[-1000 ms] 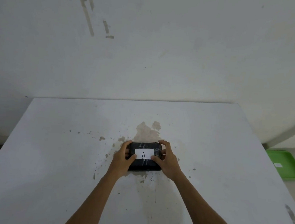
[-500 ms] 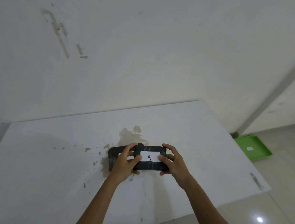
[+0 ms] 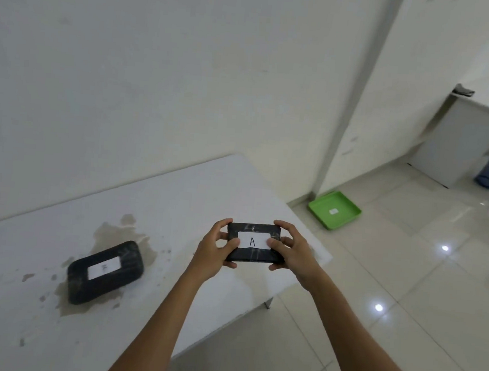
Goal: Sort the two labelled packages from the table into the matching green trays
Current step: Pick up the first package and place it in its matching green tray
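Your left hand [image 3: 214,251] and right hand [image 3: 292,255] both grip the black package marked A [image 3: 253,242], one hand at each short end, thumbs on its labelled face. You hold it clear of the table [image 3: 178,197], above the table's right corner. The second black package [image 3: 104,272] lies flat on the stained patch of the table, well to the left; its label is blurred. One green tray [image 3: 334,210] sits on the floor against the wall, beyond the table's right edge.
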Available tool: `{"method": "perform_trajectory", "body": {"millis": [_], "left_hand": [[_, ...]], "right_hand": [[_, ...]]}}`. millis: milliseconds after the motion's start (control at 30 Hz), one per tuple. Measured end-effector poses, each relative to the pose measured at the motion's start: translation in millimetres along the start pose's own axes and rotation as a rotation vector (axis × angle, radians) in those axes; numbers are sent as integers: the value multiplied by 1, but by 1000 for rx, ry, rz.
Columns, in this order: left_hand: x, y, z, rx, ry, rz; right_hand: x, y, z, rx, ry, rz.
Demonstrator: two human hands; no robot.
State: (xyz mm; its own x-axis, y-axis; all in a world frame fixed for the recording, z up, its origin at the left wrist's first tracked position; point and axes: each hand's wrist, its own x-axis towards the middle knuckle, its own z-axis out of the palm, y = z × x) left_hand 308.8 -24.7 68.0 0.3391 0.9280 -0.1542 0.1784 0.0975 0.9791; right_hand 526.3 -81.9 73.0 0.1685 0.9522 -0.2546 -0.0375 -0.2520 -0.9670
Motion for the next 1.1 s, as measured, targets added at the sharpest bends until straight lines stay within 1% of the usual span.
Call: {"method": "perform_trajectory", "body": {"millis": [133, 333, 433, 567, 867, 1100], "left_hand": [[28, 20, 67, 13, -34, 22], [84, 41, 141, 13, -61, 28], [125, 49, 170, 1, -56, 34], [191, 56, 205, -35, -29, 46], [334, 70, 257, -45, 70, -10], [404, 72, 270, -48, 171, -86]], "right_hand": [[8, -8, -70, 2, 47, -11], [39, -25, -152, -19, 74, -8], [72, -33, -188, -31, 75, -4], [136, -46, -234, -69, 58, -10], [291, -74, -314, -143, -41, 46], [382, -86, -336, -168, -157, 89]]}}
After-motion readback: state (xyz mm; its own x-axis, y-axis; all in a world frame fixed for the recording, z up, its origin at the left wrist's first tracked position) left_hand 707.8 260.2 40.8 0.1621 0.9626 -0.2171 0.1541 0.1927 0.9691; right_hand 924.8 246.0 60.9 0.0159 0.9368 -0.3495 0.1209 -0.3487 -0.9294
